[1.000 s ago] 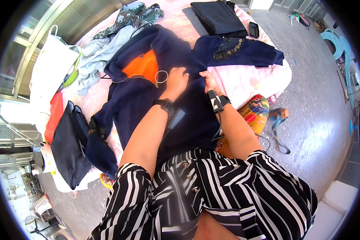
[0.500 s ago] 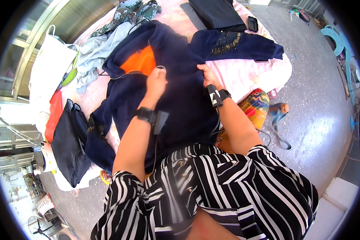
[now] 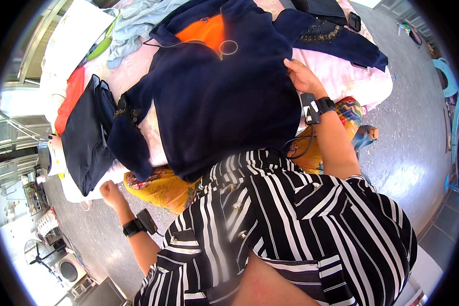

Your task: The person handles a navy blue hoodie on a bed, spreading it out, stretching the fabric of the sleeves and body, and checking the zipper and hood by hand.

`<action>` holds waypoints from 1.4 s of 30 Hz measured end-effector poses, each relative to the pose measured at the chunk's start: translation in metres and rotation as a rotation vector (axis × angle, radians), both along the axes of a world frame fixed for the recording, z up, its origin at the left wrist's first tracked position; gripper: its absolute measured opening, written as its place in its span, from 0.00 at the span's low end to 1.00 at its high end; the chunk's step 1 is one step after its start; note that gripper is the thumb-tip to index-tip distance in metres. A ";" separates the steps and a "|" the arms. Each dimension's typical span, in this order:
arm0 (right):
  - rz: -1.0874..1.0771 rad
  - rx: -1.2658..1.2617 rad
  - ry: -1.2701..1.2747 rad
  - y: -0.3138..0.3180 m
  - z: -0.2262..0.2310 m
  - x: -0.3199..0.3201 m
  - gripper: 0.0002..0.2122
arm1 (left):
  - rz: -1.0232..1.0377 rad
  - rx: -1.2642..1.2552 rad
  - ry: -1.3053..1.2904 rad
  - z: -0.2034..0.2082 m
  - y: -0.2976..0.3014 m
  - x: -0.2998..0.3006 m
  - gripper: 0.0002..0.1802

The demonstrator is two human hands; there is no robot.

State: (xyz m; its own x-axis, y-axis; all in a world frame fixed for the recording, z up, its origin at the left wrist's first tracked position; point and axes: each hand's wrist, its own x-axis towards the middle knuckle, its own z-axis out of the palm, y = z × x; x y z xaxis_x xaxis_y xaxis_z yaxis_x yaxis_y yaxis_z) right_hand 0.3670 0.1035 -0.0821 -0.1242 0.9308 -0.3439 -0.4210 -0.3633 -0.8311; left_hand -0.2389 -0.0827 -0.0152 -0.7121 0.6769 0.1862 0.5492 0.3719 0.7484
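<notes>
A navy half-zip sweatshirt (image 3: 219, 107) lies spread before me, its lower end against my striped top. Orange lining (image 3: 204, 31) shows at its open collar, and a large ring pull (image 3: 228, 48) hangs from the zip. My right hand (image 3: 305, 79) grips the garment's right side edge, thumb on top and the other fingers partly hidden. My left hand (image 3: 112, 195) is a closed fist, with nothing visible in it. It is off the sweatshirt, beside the lower end of a folded black garment (image 3: 86, 137). The sweatshirt's left sleeve (image 3: 130, 135) hangs bent between that garment and its body.
Pink bedding (image 3: 331, 66) lies under the clothes. Grey clothing (image 3: 137, 30) and a red cloth (image 3: 70, 99) are on the left. A small black case (image 3: 354, 21) rests at the far right. Grey floor (image 3: 403, 132) runs along the bed's right side.
My left hand has left the zip ring and swung down to the lower left, still closed. My right hand stays at the sweatshirt's right edge. The view has shifted, and the ring now lies loose.
</notes>
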 end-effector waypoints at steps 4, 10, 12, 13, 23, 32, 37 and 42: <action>0.058 -0.046 -0.112 -0.022 0.021 -0.005 0.18 | 0.064 0.070 0.777 -0.042 -0.072 -0.048 0.10; -0.193 0.046 -0.331 -0.033 0.019 0.000 0.21 | 0.165 -0.336 0.392 -0.016 -0.065 -0.003 0.13; -0.276 0.139 -0.581 -0.031 0.009 0.006 0.22 | 0.027 -0.213 0.387 -0.004 -0.043 0.020 0.11; -0.303 0.165 -0.759 -0.031 -0.002 0.007 0.23 | -0.069 -0.116 0.316 0.005 -0.028 0.043 0.11; -0.142 -0.023 -0.521 -0.061 0.022 -0.009 0.32 | -0.572 -0.388 0.107 -0.043 0.090 0.158 0.24; -0.175 0.064 -0.861 -0.074 -0.007 0.003 0.25 | -0.415 -0.229 0.105 -0.060 0.098 0.141 0.21; -0.297 0.389 -1.445 -0.074 0.006 -0.011 0.22 | -0.486 -0.037 0.586 -0.066 0.091 0.150 0.18; -0.245 0.586 -1.190 -0.064 0.033 -0.049 0.12 | -0.888 0.195 0.399 -0.036 0.101 0.211 0.10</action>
